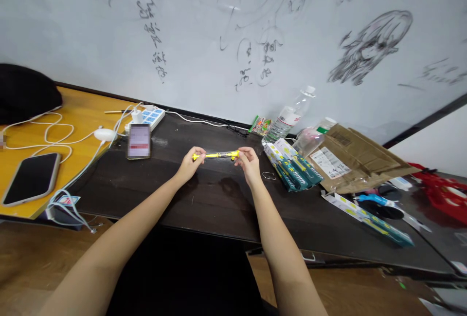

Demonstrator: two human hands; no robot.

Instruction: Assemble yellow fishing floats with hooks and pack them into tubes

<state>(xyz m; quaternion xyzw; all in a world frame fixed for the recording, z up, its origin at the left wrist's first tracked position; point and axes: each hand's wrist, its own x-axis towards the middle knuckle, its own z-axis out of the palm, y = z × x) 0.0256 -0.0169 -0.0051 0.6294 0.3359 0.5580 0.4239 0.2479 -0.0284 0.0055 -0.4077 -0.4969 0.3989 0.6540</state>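
A slim yellow pen-like tool [219,155] with a clear or greyish middle section lies level between my two hands, above the dark table. At its left end, my left hand [194,160] pinches the yellow tip between thumb and fingers. My right hand [248,161] is closed on the other yellow end, where a small yellow part sticks down. The tool's exact kind is too small to tell. To the right of my right hand lies a thin wire-like loop [269,176], and beyond it are narrow teal-and-white boxes [292,165].
Behind the boxes stand a water bottle [288,119] and a second clear bottle [315,136]. A brown parcel [359,153] and another long box [368,218] lie right. At left are a power strip [152,119], a phone [32,178] and white cables [69,145]. A whiteboard [204,72] rises behind.
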